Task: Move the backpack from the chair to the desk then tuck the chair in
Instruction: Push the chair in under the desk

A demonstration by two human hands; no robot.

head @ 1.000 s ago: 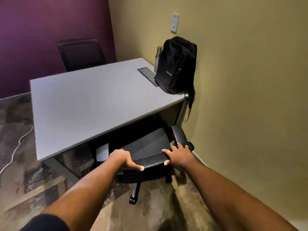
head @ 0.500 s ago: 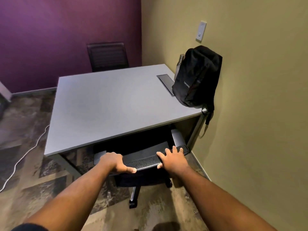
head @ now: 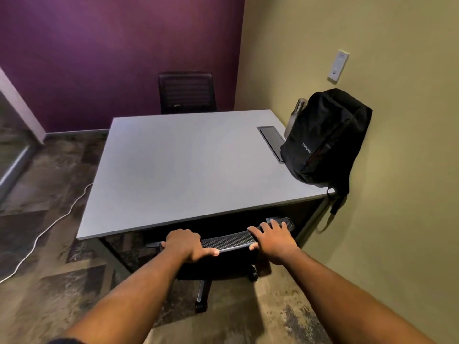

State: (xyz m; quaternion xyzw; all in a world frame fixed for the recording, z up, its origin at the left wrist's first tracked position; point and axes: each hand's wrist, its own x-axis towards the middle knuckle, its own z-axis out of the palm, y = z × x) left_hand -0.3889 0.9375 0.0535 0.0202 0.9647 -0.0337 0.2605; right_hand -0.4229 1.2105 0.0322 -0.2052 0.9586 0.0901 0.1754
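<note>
While we look down from the head camera, both our hands rest on the top edge of the chair (head: 229, 240) at about 6 o'clock. Our left hand (head: 185, 244) is curled over the mesh backrest, fingers wrapped over the front and thumb lying along the rim — a firm hold. Our right hand (head: 272, 240) sits further along the same rim toward 5 o'clock, fingers spread flatter across the top and thumb tucked at the near edge, gripping more loosely. The chair's seat is under the desk (head: 173, 170), with only the backrest top, a leg and casters showing past the near edge.

The backpack (head: 323, 137) stands upright on the desk's far right corner at roughly 2 o'clock, leaning against the tan wall (head: 397, 194), one strap hanging over the desk edge. Just behind it a metal bottle (head: 296, 112) peeks out, and just beside it a dark inset panel (head: 270, 137) lies flush in the desktop. At 12 o'clock a second chair (head: 186, 91) stands against the purple wall (head: 99, 58). A white cable (head: 49, 227) trails over the floor at 9 o'clock — well apart from us.
</note>
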